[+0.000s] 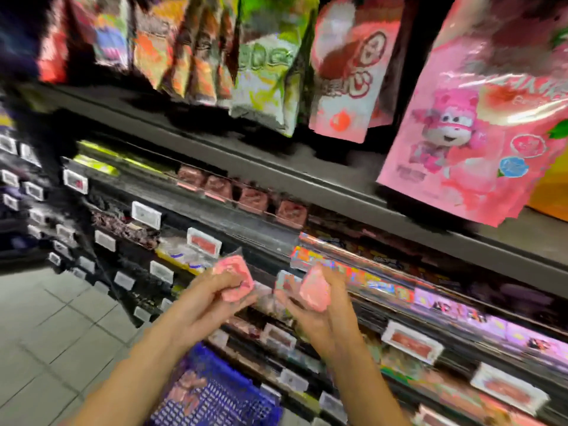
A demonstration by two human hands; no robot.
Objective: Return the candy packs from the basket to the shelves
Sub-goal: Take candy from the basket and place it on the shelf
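Both hands are up in front of the dark metal shelves (276, 176), above the blue plastic mesh basket (215, 401). The left hand (196, 305) grips a small pink plastic candy pack (235, 279), fingers curled round it. The right hand (319, 315) clutches a second small pink candy pack (313, 292), just beside the first. Down in the basket, more pink packs (187, 392) lie blurred. White price tags (204, 241) line the shelf edges above it.
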